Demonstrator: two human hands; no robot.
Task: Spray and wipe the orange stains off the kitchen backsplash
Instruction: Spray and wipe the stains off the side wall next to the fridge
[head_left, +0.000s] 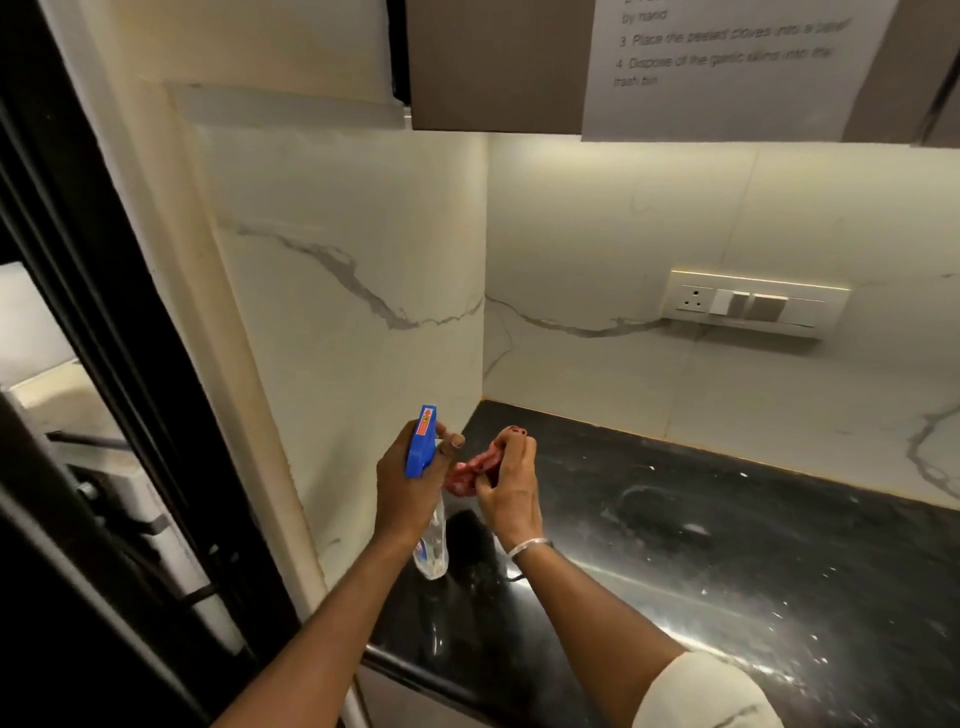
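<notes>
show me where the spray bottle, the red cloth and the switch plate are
spray bottle (420, 448): head view, on its blue trigger head.
red cloth (469, 472): head view, on its bunched middle.
switch plate (756, 304): head view, on its middle, at the switches.

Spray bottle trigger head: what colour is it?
The trigger head is blue with a small red-orange sticker, seen in the head view.
</notes>
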